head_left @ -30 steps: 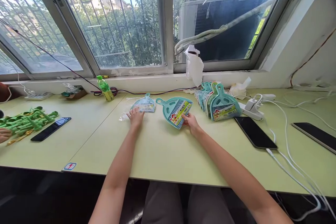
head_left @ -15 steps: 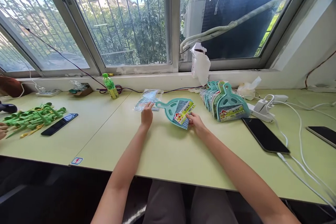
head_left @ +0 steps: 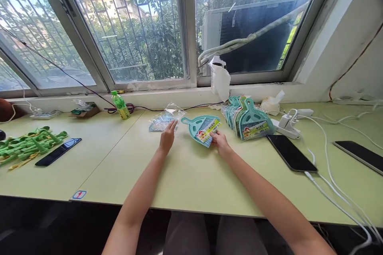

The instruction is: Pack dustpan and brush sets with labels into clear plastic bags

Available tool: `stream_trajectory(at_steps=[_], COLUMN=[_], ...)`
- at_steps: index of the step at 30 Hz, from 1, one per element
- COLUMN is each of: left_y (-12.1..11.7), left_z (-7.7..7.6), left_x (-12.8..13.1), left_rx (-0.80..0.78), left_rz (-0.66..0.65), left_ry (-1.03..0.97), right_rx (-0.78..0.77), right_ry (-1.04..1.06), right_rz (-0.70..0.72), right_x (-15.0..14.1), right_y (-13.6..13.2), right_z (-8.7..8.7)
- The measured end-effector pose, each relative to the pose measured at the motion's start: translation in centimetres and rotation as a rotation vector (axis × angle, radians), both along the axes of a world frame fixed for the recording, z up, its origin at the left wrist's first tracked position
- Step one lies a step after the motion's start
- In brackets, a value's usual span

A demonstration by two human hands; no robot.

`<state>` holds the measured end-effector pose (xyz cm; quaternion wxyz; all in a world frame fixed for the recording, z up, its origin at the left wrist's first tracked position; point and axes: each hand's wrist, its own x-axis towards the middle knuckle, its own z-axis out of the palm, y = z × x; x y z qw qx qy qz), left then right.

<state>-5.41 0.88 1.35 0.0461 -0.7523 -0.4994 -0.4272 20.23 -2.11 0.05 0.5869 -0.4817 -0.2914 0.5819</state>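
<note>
My right hand [head_left: 220,142] grips a teal dustpan [head_left: 194,125] by its wide end | my left hand [head_left: 166,139], fingers extended, beside clear plastic bag [head_left: 159,122] on desk [head_left: 191,185].

Bright daylight thru window [head_left: 140,44]; desk [head_left: 191,183] well lit; v. dark below; edges stretched

L hand [head_left: 167,137] loose, fingers [head_left: 171,125] extended; R hand [head_left: 220,142] gripping; both arms [head_left: 145,189] stretched fwd.
</note>
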Motion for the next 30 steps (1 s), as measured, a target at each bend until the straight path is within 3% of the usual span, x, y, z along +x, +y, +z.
stream_trajectory(at_steps=[5,9,11,14,16,19,23,25,30], left_y=[-0.2,-0.8,-1.2,-1.8,-1.8,-1.4,-0.5,-0.2,-0.3], left_z=[-0.2,-0.3,0.0,1.2,1.9,2.3,1.6,1.5,1.7], left_x=[0.8,1.8,2.4,3.1,3.3,3.5,3.7,3.8,4.0], left_rx=[0.068,0.157,0.312,0.478,0.431,0.188,-0.232,-0.279,-0.22], left_rz=[-0.099,-0.278,-0.183,0.132,0.236,0.27,0.09,0.029,-0.06], left_ry=[-0.126,-0.091,-0.198,-0.514,-0.739,-1.131,-1.584,-1.687,-1.774], right_rx=[0.07,0.136,0.152,0.183,0.22,0.25,0.256,0.27,0.304], right_ry=[-0.018,0.033,0.066,0.11,0.129,0.141,0.123,0.094,0.073], right_rz=[0.13,0.16,0.142,0.102,0.083,0.067,0.078,0.1,0.137], right_x=[-0.9,-1.1,-1.1,-1.0,-1.0,-1.0,-1.0,-1.1,-1.8], right_y=[-0.4,-0.3,-0.2,0.0,0.1,0.2,0.3,0.3,0.0], right_z=[0.0,0.1,0.2,0.3,0.2,0.0,-0.1,-0.1,-0.3])
